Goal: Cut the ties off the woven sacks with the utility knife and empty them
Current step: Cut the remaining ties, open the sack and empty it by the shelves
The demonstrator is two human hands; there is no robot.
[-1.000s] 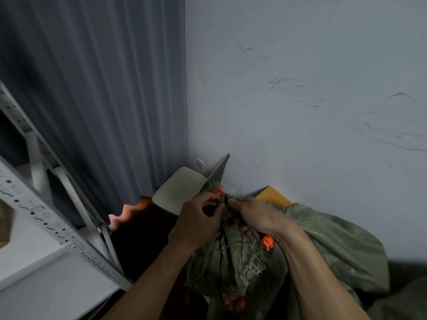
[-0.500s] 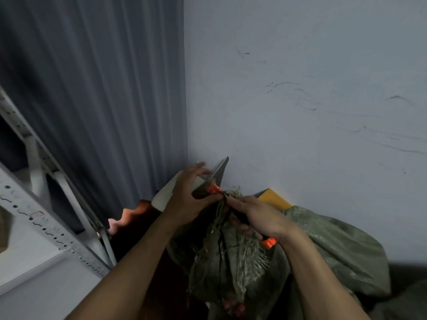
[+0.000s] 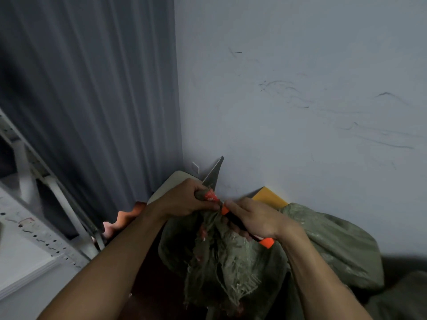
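Both hands at the bunched neck of a green woven sack (image 3: 231, 262), knife nose aimed at its red band (image 3: 210, 195)

Sack's frayed, loose-weave mouth hangs down nearest the camera over a dark floor (image 3: 147, 285); left hand (image 3: 184, 202) fist-grips the twisted neck just under the red band; right hand (image 3: 256, 224) wraps the utility knife (image 3: 224, 210), black body with orange ends, long axis running lower right to upper left, nose touching the neck beside the left fingers, blade not visible; second sack (image 3: 335, 245), same green weave, slumps behind on the right; yellow flat piece (image 3: 269, 197) and beige rounded board (image 3: 171, 183) lean at the corner; scuffed pale wall (image 3: 300, 88) behind, pleated grey curtain (image 3: 92, 100) left of it; perforated metal rack (image 3: 34, 227) at far left
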